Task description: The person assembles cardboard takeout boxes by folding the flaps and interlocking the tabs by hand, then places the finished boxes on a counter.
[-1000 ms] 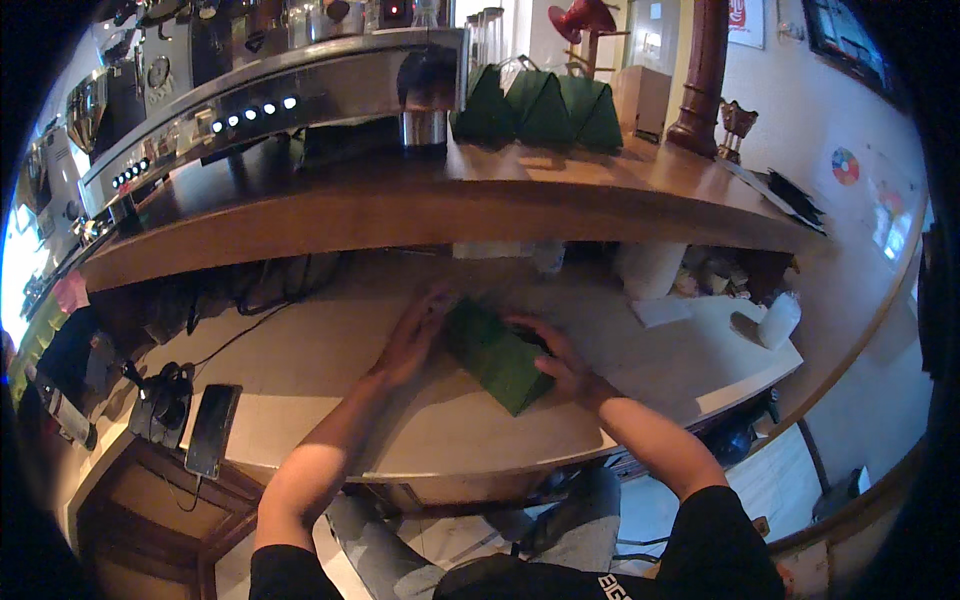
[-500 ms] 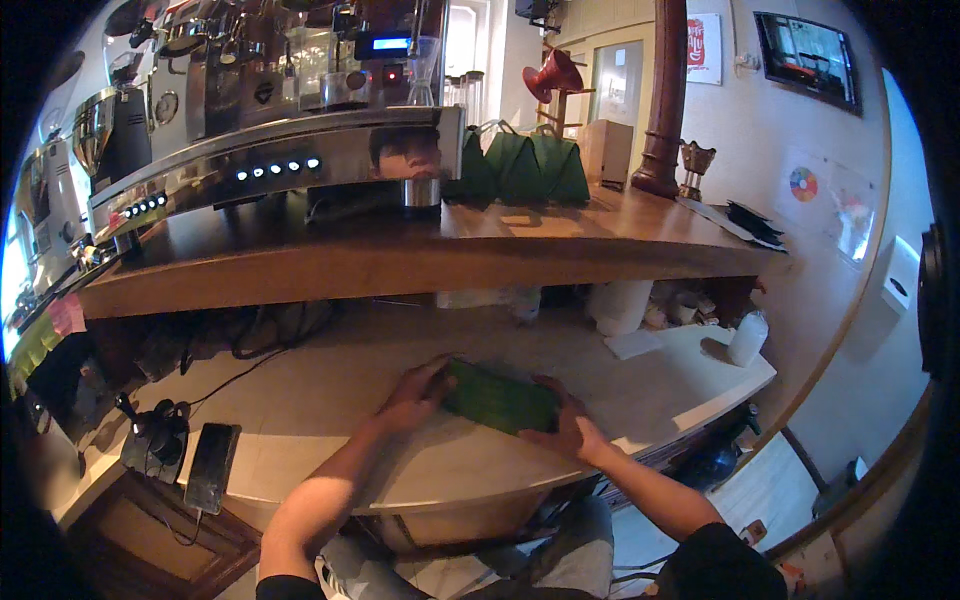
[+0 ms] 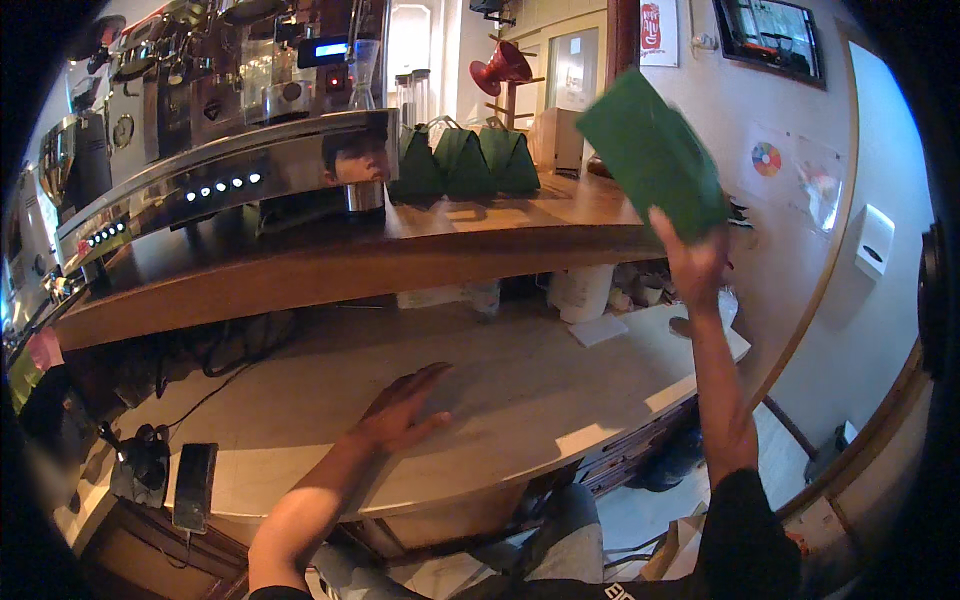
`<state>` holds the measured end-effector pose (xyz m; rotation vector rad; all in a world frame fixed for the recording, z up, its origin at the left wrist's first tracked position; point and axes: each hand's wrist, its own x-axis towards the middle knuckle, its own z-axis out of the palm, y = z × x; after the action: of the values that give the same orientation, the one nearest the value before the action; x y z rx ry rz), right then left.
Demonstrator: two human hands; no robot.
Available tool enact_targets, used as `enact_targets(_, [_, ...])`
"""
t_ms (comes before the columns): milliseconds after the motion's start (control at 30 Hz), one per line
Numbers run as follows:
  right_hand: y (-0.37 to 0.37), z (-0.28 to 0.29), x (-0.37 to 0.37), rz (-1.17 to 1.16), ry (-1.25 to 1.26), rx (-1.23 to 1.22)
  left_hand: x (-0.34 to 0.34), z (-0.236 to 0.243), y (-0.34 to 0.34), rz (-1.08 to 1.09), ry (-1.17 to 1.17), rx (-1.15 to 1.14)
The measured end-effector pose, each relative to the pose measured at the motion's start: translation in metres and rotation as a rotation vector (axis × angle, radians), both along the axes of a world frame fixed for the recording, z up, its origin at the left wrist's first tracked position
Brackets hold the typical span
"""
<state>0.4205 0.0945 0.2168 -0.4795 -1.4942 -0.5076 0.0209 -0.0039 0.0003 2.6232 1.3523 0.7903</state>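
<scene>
My right hand [image 3: 693, 262] is raised at the right, closed on the lower end of a green bag [image 3: 645, 150]. The bag tilts in the air above the right end of the raised wooden counter [image 3: 440, 250]. Part of my grip is hidden and slightly blurred. My left hand [image 3: 402, 408] is over the lower pale worktop [image 3: 500, 420], fingers stretched out and holding nothing. Several similar green bags [image 3: 465, 160] with peaked tops and handles stand in a row on the raised counter, beside the espresso machine.
A shiny espresso machine [image 3: 230, 165] fills the left of the raised counter. A red dripper [image 3: 503, 70] hangs on a wooden stand behind the bags. A phone [image 3: 194, 487] lies by the worktop's left front edge. Under the counter stands a white paper roll [image 3: 582, 292].
The green bag was between both hands on the worktop. My right hand has lifted it up and to the right; my left hand has let go. The view has turned rightward.
</scene>
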Motion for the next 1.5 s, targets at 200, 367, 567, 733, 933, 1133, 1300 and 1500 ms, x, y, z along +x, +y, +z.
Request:
enact_targets(200, [0.146, 0.071, -0.033, -0.296, 0.025, -0.687, 0.002, -0.009, 0.006, 0.091, 0.077, -0.059])
enact_targets(367, [0.177, 0.058, -0.062, -0.38, -0.308, -0.86, -0.005, -0.012, 0.004, 0.152, 0.132, -0.022])
enact_targets(567, [0.175, 0.054, -0.049, -0.351, -0.256, -0.732, 0.004, -0.011, 0.01, 0.096, -0.011, -0.077])
enact_targets(733, [0.176, 0.052, -0.056, -0.067, -0.583, -0.702, 0.003, -0.002, -0.004, 0.109, -0.044, -0.092])
enact_targets(933, [0.168, 0.046, -0.054, -0.031, -0.636, -0.574, -0.001, -0.01, 0.002, 0.109, -0.038, -0.02])
enact_targets(1133, [0.083, 0.02, -0.052, 0.166, -0.254, -0.189, -0.026, -0.033, 0.017, 0.281, -0.03, 0.043])
enact_targets(1300, [-0.073, -0.119, 0.028, 0.028, -0.236, -0.251, -0.02, -0.026, 0.014, 0.187, -0.078, 0.014])
enact_targets(1500, [-0.151, -0.251, 0.114, -0.115, -0.122, -0.763, 0.027, -0.025, -0.004, -0.148, 0.145, -0.028])
